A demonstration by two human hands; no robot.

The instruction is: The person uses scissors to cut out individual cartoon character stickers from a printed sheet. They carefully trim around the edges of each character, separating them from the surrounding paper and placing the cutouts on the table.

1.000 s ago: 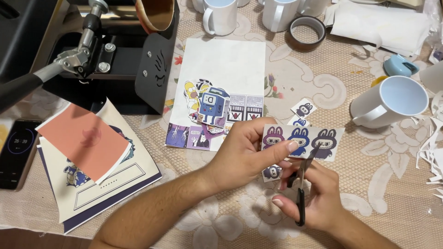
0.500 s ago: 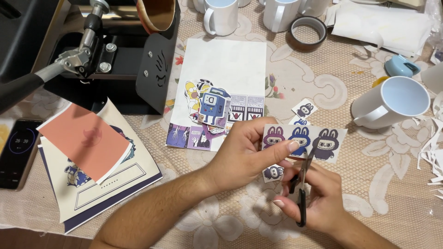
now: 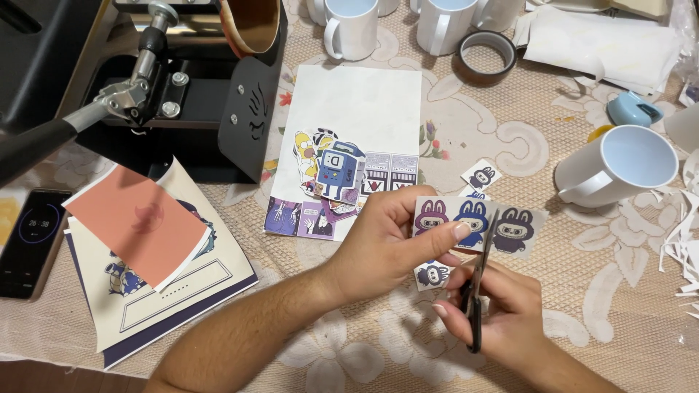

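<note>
Left hand (image 3: 378,244) pinched printed strip (image 3: 477,222); right hand (image 3: 495,313) gripped scissors (image 3: 477,291), blades at strip's lower edge; mug (image 3: 619,166) near right.

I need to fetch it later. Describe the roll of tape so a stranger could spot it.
Start at the black press machine at top left, then look right past the two upright white mugs. The tape roll lies flat beside them: a dark brown open ring, the only hoop there.

Bare worktop (image 3: 349,356) lies open in front of the hands. A white mug (image 3: 619,164) on its side and paper scraps (image 3: 684,247) crowd the right; the mug press (image 3: 182,80) blocks the far left.
</note>
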